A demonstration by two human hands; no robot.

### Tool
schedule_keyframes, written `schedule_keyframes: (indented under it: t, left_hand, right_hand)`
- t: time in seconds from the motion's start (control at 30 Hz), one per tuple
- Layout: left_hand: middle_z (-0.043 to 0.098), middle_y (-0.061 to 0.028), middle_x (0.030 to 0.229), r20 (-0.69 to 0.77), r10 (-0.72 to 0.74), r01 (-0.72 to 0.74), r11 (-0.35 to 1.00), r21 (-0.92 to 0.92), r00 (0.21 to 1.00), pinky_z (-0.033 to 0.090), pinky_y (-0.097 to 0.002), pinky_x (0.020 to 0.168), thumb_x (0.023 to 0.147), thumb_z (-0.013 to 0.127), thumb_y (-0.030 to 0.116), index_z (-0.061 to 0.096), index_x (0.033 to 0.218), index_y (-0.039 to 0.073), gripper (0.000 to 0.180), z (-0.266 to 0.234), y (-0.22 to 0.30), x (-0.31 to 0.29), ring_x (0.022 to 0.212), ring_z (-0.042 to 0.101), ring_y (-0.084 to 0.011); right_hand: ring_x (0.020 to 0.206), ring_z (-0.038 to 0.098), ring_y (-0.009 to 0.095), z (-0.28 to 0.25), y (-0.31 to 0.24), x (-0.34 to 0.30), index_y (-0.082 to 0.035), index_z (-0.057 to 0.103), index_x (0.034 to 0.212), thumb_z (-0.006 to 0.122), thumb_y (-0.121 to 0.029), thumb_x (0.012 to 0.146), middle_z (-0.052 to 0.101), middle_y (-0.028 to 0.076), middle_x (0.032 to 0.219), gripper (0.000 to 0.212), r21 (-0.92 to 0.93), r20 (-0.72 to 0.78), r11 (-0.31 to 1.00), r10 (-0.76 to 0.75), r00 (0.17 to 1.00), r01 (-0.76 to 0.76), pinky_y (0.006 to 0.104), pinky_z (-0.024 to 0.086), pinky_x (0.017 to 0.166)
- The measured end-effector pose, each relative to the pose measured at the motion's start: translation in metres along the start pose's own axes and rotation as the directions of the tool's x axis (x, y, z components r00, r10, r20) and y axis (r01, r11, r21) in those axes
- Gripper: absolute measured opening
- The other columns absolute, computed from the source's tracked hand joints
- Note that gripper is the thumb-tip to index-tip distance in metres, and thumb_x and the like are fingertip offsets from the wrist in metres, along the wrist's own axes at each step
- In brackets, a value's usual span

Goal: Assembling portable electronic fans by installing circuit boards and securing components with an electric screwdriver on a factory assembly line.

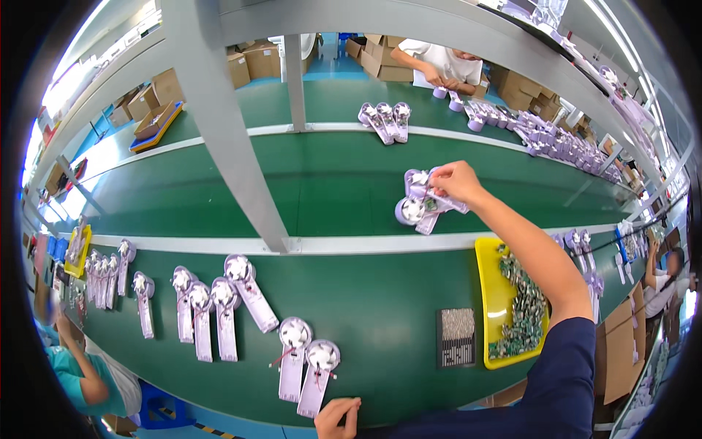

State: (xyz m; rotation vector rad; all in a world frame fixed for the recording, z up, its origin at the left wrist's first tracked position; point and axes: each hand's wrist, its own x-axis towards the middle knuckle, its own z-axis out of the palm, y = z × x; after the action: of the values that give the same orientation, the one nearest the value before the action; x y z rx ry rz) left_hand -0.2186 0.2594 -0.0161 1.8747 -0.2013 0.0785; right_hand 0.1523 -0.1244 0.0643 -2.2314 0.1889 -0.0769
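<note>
My right arm reaches over the white rail to the far strip of the table. The fingers of my right hand (455,181) are closed on a light purple handheld fan housing (418,180) with a white impeller. Another purple fan housing (412,211) lies against it. At the near edge, my left hand (338,419) is curled, its thumb and fingers together; anything inside is hidden. Just beyond it lie two open fan housings, a nearer one (313,391) and a farther one (291,369), with thin red wires showing.
Several fan housings (227,329) lie to the left. A yellow tray (482,293) of green circuit boards and a dark box of small metal parts (456,338) are at right. A metal post (234,132) rises from the rail. Co-workers sit across (446,66) and at left (91,377).
</note>
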Motion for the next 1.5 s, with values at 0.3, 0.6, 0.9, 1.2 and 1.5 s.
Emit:
schedule_keyframes:
  t: [0.3,0.6,0.9,1.2,1.5]
  left_hand:
    - [0.057,-0.009,0.064,-0.273,0.09,-0.021,0.969,0.246,0.958,0.044,-0.0291,0.051,0.071,0.065,-0.007,0.065,0.092,-0.002,0.021,0.023,-0.013,-0.013,0.056,0.056,-0.0197]
    - [0.063,-0.015,0.076,-0.356,-0.299,0.428,0.824,0.372,0.885,0.05,-0.0313,0.061,0.075,0.064,-0.007,0.065,0.086,-0.003,0.011,0.03,0.038,0.012,0.067,0.064,-0.0258]
    - [0.061,-0.0175,0.076,-0.333,0.026,0.09,0.94,0.33,0.943,0.048,-0.0373,0.058,0.081,0.059,-0.003,0.061,0.087,0.0,0.007,0.035,0.001,0.002,0.064,0.058,-0.0323]
    - [0.067,-0.0139,0.082,-0.269,0.168,-0.144,0.984,0.107,0.948,0.052,-0.0291,0.063,0.079,0.064,-0.007,0.066,0.085,-0.001,0.008,0.017,-0.013,-0.009,0.07,0.066,-0.0244]
    - [0.05,-0.0212,0.132,-0.184,0.351,-0.182,0.786,0.591,0.918,0.032,-0.0483,0.106,0.087,0.065,0.019,0.049,0.132,0.0,0.051,-0.066,-0.01,0.031,0.128,0.04,-0.0411]
  right_hand:
    - [0.059,0.067,0.022,-0.058,0.084,0.23,-0.011,0.074,0.07,0.068,-0.017,0.07,0.067,0.007,0.061,0.009,-0.428,-0.405,0.897,-0.3,0.864,0.111,0.0346,0.053,0.059]
    - [0.065,0.068,0.026,-0.008,0.17,0.358,-0.005,0.072,0.094,0.063,-0.015,0.071,0.07,0.01,0.072,0.027,-0.467,-0.709,0.87,-0.474,0.521,0.157,0.0352,0.054,0.071]
    - [0.08,0.068,0.017,-0.079,0.065,0.248,-0.001,0.066,0.11,0.06,-0.023,0.086,0.071,0.011,0.094,0.032,0.021,-0.382,0.983,-0.161,0.91,0.183,0.0312,0.056,0.065]
    - [0.082,0.063,0.011,0.025,-0.025,-0.173,0.001,0.064,0.112,0.064,-0.022,0.092,0.068,0.006,0.094,0.031,0.231,0.447,0.965,-0.217,0.868,0.123,0.0267,0.053,0.07]
    - [0.116,0.057,0.024,0.151,-0.031,-0.385,-0.002,0.044,0.139,0.069,-0.02,0.087,0.054,0.017,0.132,0.06,0.343,0.454,0.929,-0.297,0.84,0.143,0.0347,0.051,0.091]
